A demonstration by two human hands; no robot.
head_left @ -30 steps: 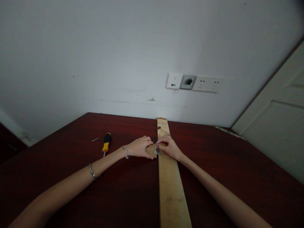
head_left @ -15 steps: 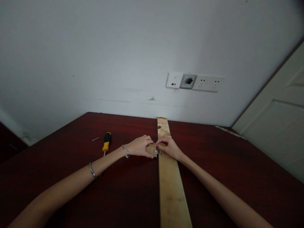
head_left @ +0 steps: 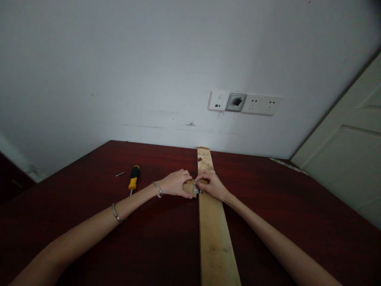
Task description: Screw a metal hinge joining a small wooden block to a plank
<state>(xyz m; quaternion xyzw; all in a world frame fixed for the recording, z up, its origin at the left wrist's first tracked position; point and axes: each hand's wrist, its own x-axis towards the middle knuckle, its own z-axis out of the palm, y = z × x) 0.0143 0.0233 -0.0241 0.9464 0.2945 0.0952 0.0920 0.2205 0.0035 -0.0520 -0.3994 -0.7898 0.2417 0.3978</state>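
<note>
My left hand (head_left: 176, 183) is closed around a short wooden block (head_left: 189, 189), thumb on the near side and fingers over the far side. The block lies against the left edge of a long pale wooden board (head_left: 216, 238). A small silver metal fitting, which looks like a hinge (head_left: 195, 189), sits where block and board meet. Over the board, my right hand (head_left: 214, 186) pinches thumb and forefinger together at the top of this fitting. A tiny silver bit shows at those fingertips, too small to name.
On the dark red table (head_left: 160, 238), a yellow and black screwdriver (head_left: 134, 178) lies left of my left hand, its shaft partly behind my forearm. Farther left is a small screw-like metal piece (head_left: 120, 174). A white wall with sockets (head_left: 261, 105) stands behind; a white door (head_left: 351, 139) is right.
</note>
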